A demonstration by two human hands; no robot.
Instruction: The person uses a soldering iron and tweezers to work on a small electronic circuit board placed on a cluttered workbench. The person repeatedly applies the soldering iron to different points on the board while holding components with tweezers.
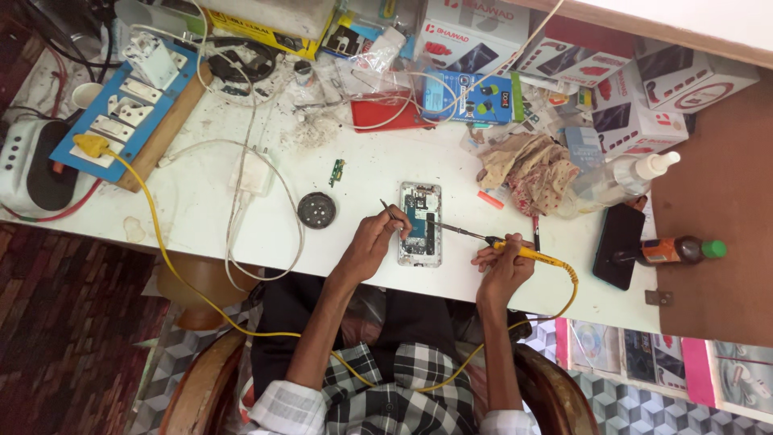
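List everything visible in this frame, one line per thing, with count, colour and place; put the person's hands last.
opened phone: 1, white frame, blue inside, table centre.
soldering iron: 1, yellow handle and cord, tip at the phone.
tweezers: 1, dark, at the phone's left edge.
small circuit board: 1, green, left of the phone.
round disc: 1, black, left of the phone.
switchboard: 1, blue with white sockets, far left.
charger: 1, white, with cable.
rag: 1, beige-red, right of the phone.
spray bottle: 1, clear, right.
dark phone: 1, black, right.
brown bottle: 1, green cap, right edge.
left hand: holds the tweezers.
right hand: holds the soldering iron.
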